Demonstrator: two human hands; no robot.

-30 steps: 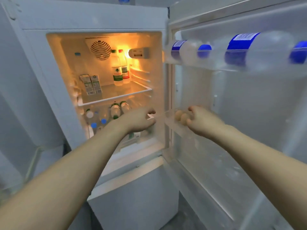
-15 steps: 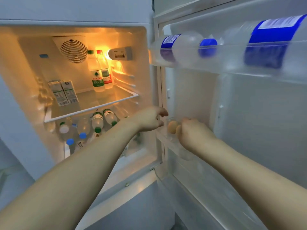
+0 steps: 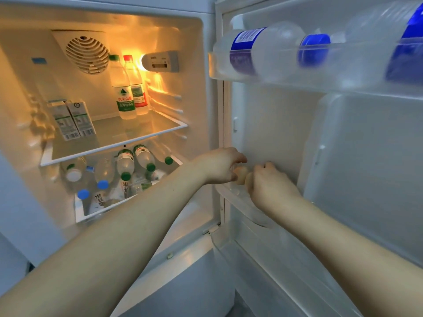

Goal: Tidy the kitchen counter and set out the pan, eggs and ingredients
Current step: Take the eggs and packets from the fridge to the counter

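Only a small tan patch of the egg (image 3: 241, 175) shows between the left hand (image 3: 220, 165) and right hand (image 3: 270, 186), so its long axis and pointing cannot be told. It sits in the clear door shelf (image 3: 246, 203). The right grip curls beside it, contact unclear; the left grip is released, fingers spread.

two bare forearms, sleeveless to the frame edge, no jewellery

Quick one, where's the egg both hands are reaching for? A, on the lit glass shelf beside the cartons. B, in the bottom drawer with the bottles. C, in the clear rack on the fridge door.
C: the egg sits between the left hand and the right hand in the clear door rack.
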